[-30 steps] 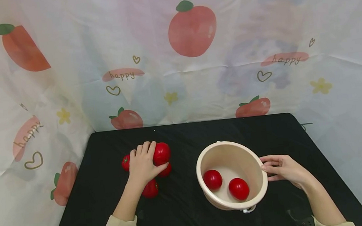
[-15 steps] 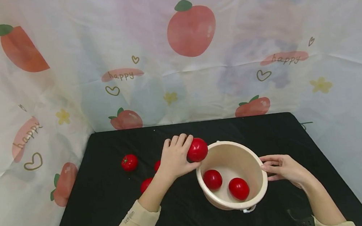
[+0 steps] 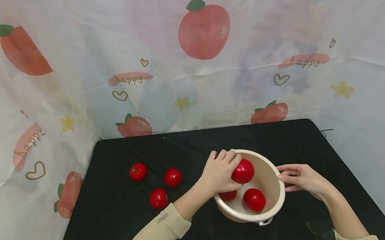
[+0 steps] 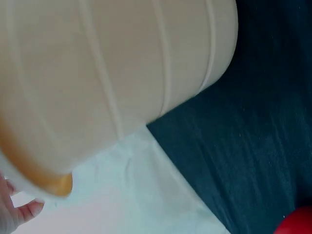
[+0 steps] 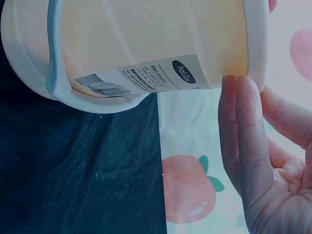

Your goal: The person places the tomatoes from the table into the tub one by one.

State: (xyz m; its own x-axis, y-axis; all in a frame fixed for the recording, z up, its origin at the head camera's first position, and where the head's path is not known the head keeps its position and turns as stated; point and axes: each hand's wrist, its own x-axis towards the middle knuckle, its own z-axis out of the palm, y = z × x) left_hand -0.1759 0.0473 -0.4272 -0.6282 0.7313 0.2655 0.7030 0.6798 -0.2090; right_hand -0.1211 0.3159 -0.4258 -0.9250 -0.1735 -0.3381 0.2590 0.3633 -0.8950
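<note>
My left hand (image 3: pixel 220 172) grips a red tomato (image 3: pixel 243 171) over the left part of a cream bucket's mouth. The bucket (image 3: pixel 277 197) stands on the black table, and two more tomatoes lie on its floor, one of them (image 3: pixel 254 200) in full sight and the other (image 3: pixel 227 196) partly covered by the hand. With thumb and fingers my right hand (image 3: pixel 302 179) pinches the bucket's right rim. In the right wrist view the fingers (image 5: pixel 251 131) touch the outer wall below the rim, near a printed label (image 5: pixel 161 75).
Three tomatoes sit on the black table (image 3: pixel 188 143) left of the bucket: one farthest left (image 3: pixel 138 172), one nearer the bucket (image 3: pixel 173 178), one closer to me (image 3: pixel 159 199). A fruit-printed cloth (image 3: pixel 211 95) hangs behind the table. The bucket's handle (image 5: pixel 56 58) hangs down its side.
My left hand has lifted a tomato from the group on the left and carried it rightward over the bucket. The right hand and the bucket have stayed in place.
</note>
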